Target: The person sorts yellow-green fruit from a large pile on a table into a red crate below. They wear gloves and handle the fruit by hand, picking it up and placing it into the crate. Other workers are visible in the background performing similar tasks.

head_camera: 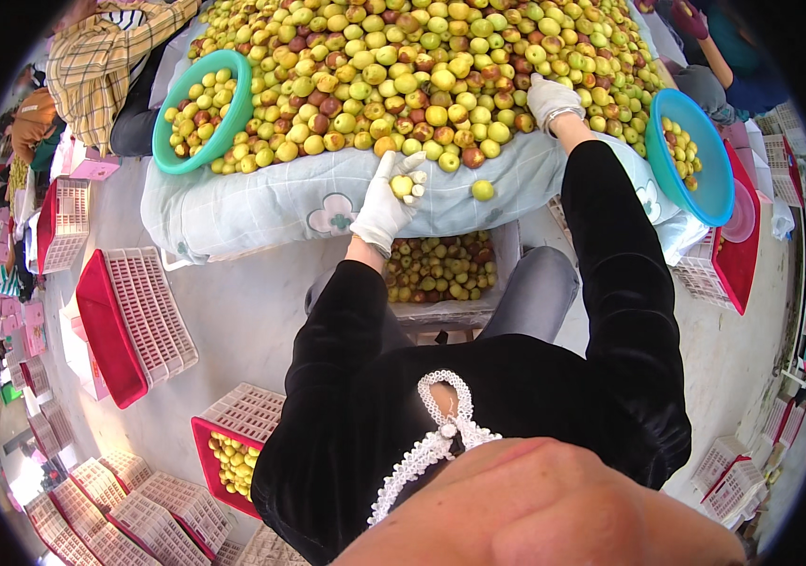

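Note:
A broad heap of yellow-green jujubes (388, 78), many with red-brown patches, covers a table spread with a pale blue quilted cloth (254, 205). My left hand (383, 201), in a white glove, is at the heap's near edge with a yellow-green jujube (401, 187) held in its curled fingers. Farther right, my gloved right hand (553, 102) rests against the fruit, fingertips by a dark red-brown jujube (521, 66). Whether it grips one is hidden. One loose jujube (483, 189) lies on the cloth between my hands, nearer the edge.
A green basin (240, 106) and a blue basin (703, 187), both holding jujubes, flank the heap. Below the table edge stands a lined crate (445, 308) of browner fruit. A red-rimmed crate (197, 453) holds yellow jujubes on the floor. People (102, 71) sit at both sides.

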Motion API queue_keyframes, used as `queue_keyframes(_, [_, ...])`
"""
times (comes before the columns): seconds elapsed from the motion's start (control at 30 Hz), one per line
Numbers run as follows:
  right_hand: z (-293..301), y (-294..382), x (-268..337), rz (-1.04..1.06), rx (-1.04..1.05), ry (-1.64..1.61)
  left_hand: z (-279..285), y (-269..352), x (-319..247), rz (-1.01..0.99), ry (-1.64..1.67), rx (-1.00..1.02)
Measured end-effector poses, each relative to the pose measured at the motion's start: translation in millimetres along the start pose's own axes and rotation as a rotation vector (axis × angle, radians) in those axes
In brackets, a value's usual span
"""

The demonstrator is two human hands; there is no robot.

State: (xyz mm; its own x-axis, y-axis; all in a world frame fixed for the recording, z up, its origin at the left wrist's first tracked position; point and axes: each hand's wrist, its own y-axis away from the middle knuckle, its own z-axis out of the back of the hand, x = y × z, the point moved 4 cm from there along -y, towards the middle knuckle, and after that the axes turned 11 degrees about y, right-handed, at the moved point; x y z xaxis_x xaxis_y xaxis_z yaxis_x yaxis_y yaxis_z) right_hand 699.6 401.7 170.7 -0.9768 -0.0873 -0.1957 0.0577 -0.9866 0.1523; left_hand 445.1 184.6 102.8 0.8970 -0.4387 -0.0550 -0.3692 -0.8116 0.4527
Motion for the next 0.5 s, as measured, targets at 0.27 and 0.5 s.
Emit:
queue_keyframes(0.27, [19,6,-13,0.021,0.083,-0.124,-16,17,7,-0.075,0.071,0.367])
queue_keyframes(0.5, [25,86,-3,0.214,-0.080,-1.268,-27,18,7,-0.165,-0.103,0.357])
